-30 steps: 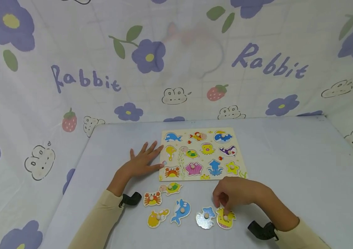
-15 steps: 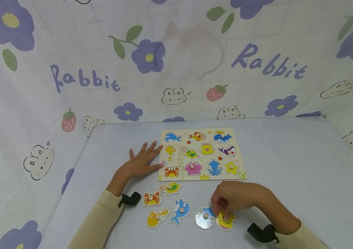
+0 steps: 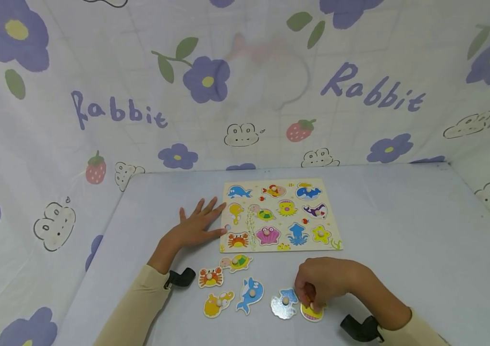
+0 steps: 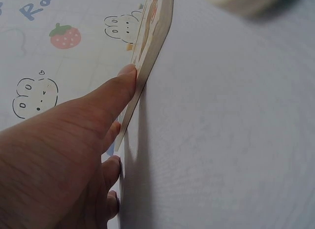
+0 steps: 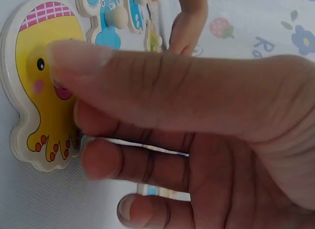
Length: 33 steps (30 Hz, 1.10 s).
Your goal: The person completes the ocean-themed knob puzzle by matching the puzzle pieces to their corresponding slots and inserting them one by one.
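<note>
My right hand [image 3: 329, 278] pinches the knob of a yellow octopus puzzle piece [image 3: 312, 316] near the front of the table. In the right wrist view the thumb covers that knob, and the octopus piece [image 5: 34, 106] faces the camera. My left hand [image 3: 193, 228] lies with spread fingers at the left edge of the wooden puzzle board [image 3: 333, 226]. Its thumb touches the board's edge [image 4: 157, 37] in the left wrist view. Just left of the octopus lies a blue squid piece [image 3: 283, 308], glossy with glare.
Loose knobbed pieces lie before the board: a crab [image 3: 211, 277], a turtle [image 3: 241, 262], a seahorse [image 3: 213, 307] and a blue dolphin [image 3: 249, 298]. Several knobbed pieces sit in the board, including a pink shell [image 3: 273, 236]. A patterned curtain [image 3: 141, 139] hangs behind the table.
My right hand has lowered slightly toward the front, and its fingers now cover more of the octopus piece. The left hand has stayed in place.
</note>
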Each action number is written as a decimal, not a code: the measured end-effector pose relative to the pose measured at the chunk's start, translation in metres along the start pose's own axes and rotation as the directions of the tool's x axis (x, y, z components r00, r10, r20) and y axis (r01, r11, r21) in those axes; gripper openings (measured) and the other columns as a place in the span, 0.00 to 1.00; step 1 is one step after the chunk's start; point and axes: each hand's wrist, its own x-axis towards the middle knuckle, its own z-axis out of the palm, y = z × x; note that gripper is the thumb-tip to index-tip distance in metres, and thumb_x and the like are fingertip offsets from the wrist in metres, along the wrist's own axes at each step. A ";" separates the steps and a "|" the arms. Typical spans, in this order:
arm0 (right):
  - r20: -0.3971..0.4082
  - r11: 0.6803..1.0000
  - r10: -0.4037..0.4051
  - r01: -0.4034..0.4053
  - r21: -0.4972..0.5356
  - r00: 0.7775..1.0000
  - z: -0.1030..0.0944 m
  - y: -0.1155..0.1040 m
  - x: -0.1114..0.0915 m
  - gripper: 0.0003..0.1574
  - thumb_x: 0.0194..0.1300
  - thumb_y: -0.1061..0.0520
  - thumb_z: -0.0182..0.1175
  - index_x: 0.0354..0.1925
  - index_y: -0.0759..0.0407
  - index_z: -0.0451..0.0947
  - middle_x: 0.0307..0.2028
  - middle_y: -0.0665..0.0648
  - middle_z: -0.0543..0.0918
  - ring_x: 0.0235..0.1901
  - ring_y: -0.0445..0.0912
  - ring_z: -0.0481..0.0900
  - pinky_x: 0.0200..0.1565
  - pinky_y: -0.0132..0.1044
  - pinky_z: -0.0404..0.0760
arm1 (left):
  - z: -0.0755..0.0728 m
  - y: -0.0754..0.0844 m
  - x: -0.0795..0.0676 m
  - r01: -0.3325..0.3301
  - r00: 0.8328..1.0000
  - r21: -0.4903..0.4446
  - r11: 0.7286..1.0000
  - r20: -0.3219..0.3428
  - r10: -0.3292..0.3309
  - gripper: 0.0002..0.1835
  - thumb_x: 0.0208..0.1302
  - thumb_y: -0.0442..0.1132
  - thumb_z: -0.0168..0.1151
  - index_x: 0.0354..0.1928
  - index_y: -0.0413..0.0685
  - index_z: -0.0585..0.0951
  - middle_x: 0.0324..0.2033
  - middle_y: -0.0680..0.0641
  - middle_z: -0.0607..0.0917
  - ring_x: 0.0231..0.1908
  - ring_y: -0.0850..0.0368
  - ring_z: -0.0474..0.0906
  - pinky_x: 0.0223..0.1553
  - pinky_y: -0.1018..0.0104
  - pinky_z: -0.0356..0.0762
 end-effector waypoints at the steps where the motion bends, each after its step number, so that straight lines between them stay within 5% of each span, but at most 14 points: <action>1: -0.009 1.000 0.015 -0.015 -0.010 1.000 0.001 -0.001 -0.001 0.17 0.51 0.63 0.79 0.23 0.44 0.82 0.23 0.44 0.80 0.27 0.38 0.73 0.33 0.31 0.74 | 0.000 0.000 0.000 0.000 1.000 0.002 1.000 -0.001 0.000 0.44 0.70 0.67 0.55 0.82 0.65 0.51 0.81 0.47 0.44 0.79 0.38 0.32 0.64 0.20 0.25; 11: -0.111 0.976 0.133 -0.150 -0.156 0.985 0.004 -0.011 -0.008 0.19 0.47 0.58 0.82 0.23 0.44 0.78 0.23 0.43 0.76 0.30 0.41 0.73 0.35 0.35 0.75 | -0.002 0.001 0.000 -0.004 1.000 0.002 1.000 0.013 0.004 0.44 0.71 0.67 0.53 0.82 0.64 0.50 0.81 0.47 0.43 0.79 0.38 0.31 0.64 0.20 0.24; 23: -0.135 0.970 0.060 -0.090 -0.224 0.989 0.005 -0.015 -0.008 0.15 0.48 0.54 0.81 0.26 0.43 0.81 0.23 0.42 0.75 0.29 0.40 0.72 0.35 0.34 0.75 | -0.001 -0.001 -0.004 0.007 1.000 -0.011 1.000 -0.005 -0.007 0.44 0.71 0.67 0.54 0.82 0.63 0.52 0.81 0.47 0.45 0.79 0.38 0.32 0.64 0.20 0.24; 33: -0.243 0.989 -0.053 0.017 -0.148 0.969 -0.012 0.009 -0.014 0.14 0.55 0.52 0.77 0.25 0.42 0.79 0.20 0.41 0.75 0.25 0.38 0.72 0.29 0.32 0.72 | 0.002 -0.003 -0.001 -0.016 1.000 -0.020 1.000 -0.011 0.016 0.44 0.71 0.67 0.54 0.82 0.63 0.51 0.81 0.46 0.45 0.79 0.38 0.32 0.64 0.20 0.24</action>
